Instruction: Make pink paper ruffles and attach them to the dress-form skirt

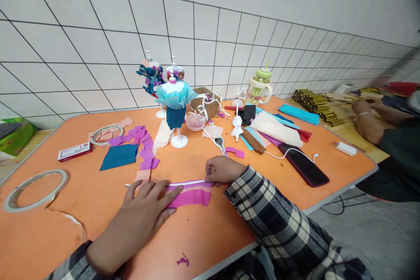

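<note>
A layered strip of magenta and purple crepe paper point(193, 197), with a pale peach band running through it, is laid flat near the front of the orange tabletop point(223, 236), between the person's two hands. Along its upper edge a narrow white tape point(190, 182) is stretched. The strip's left end is covered by the left hand point(141, 208), which is opened palm down, with the fingers spread. The right end of the tape is pinched by the right hand point(225, 169), whose other fingers are curled. Both wrists are covered by black-and-white plaid sleeves point(275, 210). Beyond the strip, a small white dress stand point(180, 141) is dressed in a dark teal skirt and a light blue gathered top. Just behind the right hand, a pair of scissors point(219, 141) is laid near a small magenta paper scrap point(235, 152). To the left, a flat dark teal paper piece point(120, 157) is placed beside scattered purple paper squares point(146, 153), and a large white roll of tape point(11, 199) is set down nearer the left edge. On the right, a black smartphone point(303, 166) is crossed by a white cable. Farther right, a co-worker's forearms point(370, 124) are seen beside heaped shiny gold tubes point(315, 105).
</note>
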`<state>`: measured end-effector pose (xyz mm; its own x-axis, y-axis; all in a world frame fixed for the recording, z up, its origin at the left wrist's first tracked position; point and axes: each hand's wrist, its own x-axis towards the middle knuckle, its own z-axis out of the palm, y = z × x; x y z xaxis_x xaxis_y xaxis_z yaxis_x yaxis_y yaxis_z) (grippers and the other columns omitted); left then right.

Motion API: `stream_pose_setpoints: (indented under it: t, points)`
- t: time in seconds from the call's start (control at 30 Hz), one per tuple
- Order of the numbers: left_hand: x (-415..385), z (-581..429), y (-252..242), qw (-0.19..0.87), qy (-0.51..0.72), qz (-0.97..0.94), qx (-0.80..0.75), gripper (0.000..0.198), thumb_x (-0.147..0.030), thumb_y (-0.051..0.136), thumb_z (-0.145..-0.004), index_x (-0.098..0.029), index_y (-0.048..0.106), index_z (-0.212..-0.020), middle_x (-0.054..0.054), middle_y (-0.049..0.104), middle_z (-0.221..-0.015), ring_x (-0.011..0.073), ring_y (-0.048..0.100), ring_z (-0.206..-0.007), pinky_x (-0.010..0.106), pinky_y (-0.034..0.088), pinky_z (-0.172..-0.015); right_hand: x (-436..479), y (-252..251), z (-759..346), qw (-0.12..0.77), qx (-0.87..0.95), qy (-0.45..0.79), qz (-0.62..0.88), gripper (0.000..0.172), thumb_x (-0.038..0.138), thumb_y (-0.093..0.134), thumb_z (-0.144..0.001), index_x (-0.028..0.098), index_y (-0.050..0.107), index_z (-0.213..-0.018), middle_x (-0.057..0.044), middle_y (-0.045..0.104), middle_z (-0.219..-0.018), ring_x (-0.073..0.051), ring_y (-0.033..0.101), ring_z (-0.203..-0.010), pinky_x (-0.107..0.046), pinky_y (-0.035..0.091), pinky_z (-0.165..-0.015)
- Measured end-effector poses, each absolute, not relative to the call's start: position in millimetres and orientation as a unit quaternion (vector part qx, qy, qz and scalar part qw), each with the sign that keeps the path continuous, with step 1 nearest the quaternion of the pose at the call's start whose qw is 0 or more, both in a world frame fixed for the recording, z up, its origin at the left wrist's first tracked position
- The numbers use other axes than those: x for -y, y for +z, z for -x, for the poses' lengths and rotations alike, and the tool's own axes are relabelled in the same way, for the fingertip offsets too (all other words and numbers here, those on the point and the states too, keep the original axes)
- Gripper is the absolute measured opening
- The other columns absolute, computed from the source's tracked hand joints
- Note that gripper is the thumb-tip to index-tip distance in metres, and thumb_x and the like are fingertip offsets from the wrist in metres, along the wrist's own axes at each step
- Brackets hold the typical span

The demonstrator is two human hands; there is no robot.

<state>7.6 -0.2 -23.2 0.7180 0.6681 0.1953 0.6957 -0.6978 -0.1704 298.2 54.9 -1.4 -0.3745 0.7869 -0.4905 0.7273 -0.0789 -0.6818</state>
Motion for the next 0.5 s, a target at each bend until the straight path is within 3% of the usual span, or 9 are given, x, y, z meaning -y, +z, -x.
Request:
stream_pose_setpoints:
  t: [0.4, 0.5]
  points:
    - [1, -8, -28, 0.116, -0.063, 0.917, 0.377, 0.039, -0.044, 0.053, -0.1, -0.036, 0.064, -0.137, 0.01, 0.071, -0.125, 0.0359, 0.06, -0.11, 0.058, 0.037, -0.097, -55, -1, -302, -0.011, 0.724, 0.383, 0.574, 0.019, 0.033, 0.082, -0.076, 0.02, 0.068, -0.072, 0.0, 0.073, -0.067, -0.014, 0.067, -0.065, -0.021, 0.042, -0.056]
    - [1, -7, -28, 0.118, -0.06, 0.918, 0.375, 0.039, -0.044, 0.052, -0.101, -0.035, 0.065, -0.136, 0.011, 0.07, -0.126, 0.036, 0.06, -0.11, 0.058, 0.037, -0.097, -56, 2, -312, -0.018, 0.721, 0.4, 0.566, 0.023, 0.038, 0.078, -0.081, 0.019, 0.068, -0.073, 0.001, 0.074, -0.069, -0.012, 0.066, -0.062, -0.02, 0.042, -0.054]
